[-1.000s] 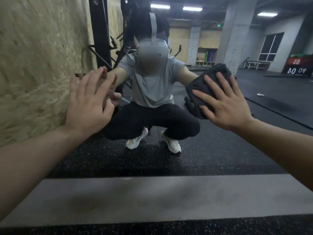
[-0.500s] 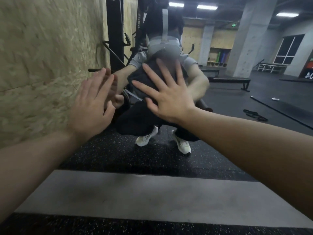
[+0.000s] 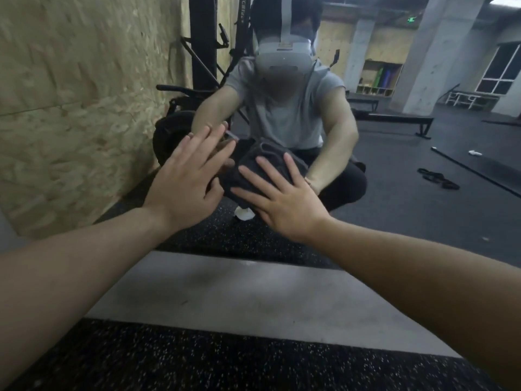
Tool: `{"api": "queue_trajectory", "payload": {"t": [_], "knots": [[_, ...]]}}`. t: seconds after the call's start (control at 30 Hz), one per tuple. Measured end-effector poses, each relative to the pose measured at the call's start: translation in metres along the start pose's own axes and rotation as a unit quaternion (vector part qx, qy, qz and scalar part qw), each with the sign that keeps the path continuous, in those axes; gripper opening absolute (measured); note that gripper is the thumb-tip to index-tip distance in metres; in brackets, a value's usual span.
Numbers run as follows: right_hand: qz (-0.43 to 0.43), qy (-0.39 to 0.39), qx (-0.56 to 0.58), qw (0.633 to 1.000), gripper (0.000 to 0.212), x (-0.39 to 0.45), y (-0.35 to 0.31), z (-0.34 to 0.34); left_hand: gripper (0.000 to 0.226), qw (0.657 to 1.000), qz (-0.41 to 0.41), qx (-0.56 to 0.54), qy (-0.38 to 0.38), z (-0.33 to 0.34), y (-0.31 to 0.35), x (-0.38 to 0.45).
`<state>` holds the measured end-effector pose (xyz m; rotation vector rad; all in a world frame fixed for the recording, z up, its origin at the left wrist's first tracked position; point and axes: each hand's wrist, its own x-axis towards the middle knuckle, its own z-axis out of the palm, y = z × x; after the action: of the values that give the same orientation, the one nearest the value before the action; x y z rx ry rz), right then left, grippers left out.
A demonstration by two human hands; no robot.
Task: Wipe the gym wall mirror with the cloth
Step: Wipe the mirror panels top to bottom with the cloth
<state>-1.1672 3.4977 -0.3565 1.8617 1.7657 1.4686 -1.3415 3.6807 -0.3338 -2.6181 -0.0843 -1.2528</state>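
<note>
The wall mirror [image 3: 408,170] fills the view ahead and reflects me crouching in a grey shirt. My right hand [image 3: 282,198] lies flat with spread fingers, pressing a dark grey cloth [image 3: 262,153] against the glass low down, near the middle. Just left of it, my left hand [image 3: 189,182] rests flat on the mirror with its fingers apart and nothing in it. The two hands nearly touch.
A chipboard wall [image 3: 70,108] stands at the left. A grey concrete strip [image 3: 239,300] runs along the mirror's foot, with speckled black rubber flooring [image 3: 225,362] in front. Reflected behind me are a black rack [image 3: 203,66], a bench [image 3: 394,119] and loose bands [image 3: 437,179].
My right hand has swept the cloth from the upper right across to the left and down, ending beside my left hand. The left hand stayed planted on the glass.
</note>
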Motion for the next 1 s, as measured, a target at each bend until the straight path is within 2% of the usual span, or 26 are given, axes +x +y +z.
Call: {"api": "queue_trajectory", "payload": {"t": [0.1,0.3,0.47,0.57,0.7,0.8,0.93,1.0], "knots": [[-0.043,-0.028,0.002,0.999,0.066,-0.019,-0.036,0.022,0.072,0.998,0.025,0.047,-0.035,0.016,0.008,-0.024],[-0.127,-0.102,-0.038,0.986,0.067,-0.05,-0.089,0.055,0.079,0.996,-0.014,0.063,-0.066,0.03,0.012,-0.064],[-0.185,-0.089,-0.015,0.979,0.056,-0.038,-0.058,0.044,0.081,0.995,-0.017,0.069,-0.076,0.026,0.011,-0.067],[-0.14,-0.035,0.012,0.99,0.052,-0.01,-0.019,0.022,0.083,0.996,-0.027,0.07,-0.057,0.014,0.006,-0.047],[-0.044,0.023,-0.004,0.999,0.053,0.036,0.045,-0.023,0.083,0.997,-0.035,0.063,-0.028,-0.01,-0.005,-0.013],[0.034,0.067,-0.022,0.997,0.053,0.072,0.085,-0.053,0.084,0.996,-0.072,0.055,0.01,-0.023,-0.015,0.009],[0.109,0.1,-0.038,0.988,0.055,0.098,0.076,-0.058,0.09,0.993,-0.096,0.041,0.046,-0.022,-0.028,0.015],[0.078,0.081,-0.037,0.993,0.058,0.099,0.048,-0.044,0.09,0.995,-0.076,0.044,0.05,-0.014,-0.034,0.004]]}}
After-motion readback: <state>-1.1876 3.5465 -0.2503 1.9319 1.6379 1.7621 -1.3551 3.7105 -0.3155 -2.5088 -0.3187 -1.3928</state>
